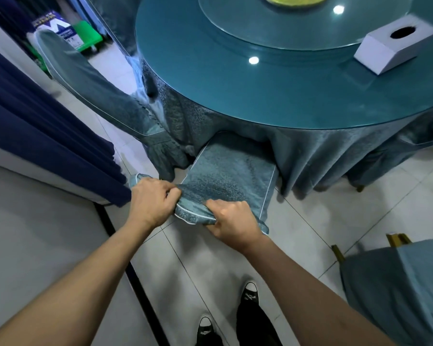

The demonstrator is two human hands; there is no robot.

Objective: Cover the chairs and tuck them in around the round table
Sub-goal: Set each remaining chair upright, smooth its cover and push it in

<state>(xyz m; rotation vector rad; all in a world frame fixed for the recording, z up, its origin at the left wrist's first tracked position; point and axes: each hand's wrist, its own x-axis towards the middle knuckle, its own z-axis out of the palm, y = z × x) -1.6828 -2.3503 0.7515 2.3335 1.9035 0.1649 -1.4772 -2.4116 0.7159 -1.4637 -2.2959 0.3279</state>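
A chair in a teal patterned cover (230, 171) stands in front of me, its seat pushed under the round table (235, 78). My left hand (151, 199) is closed on the top left of the cover at the chair back. My right hand (231, 221) grips the top right edge, where white piping shows. The fabric bunches between the two hands. A second covered chair (90, 88) stands at the left, its back leaning toward the table's skirt.
A glass turntable (297, 23) and a white tissue box (395, 43) sit on the table. Another teal-covered chair (397, 290) with gold legs is at the lower right. Dark blue curtains (35, 116) hang on the left. My shoes (249, 295) are on the tiled floor.
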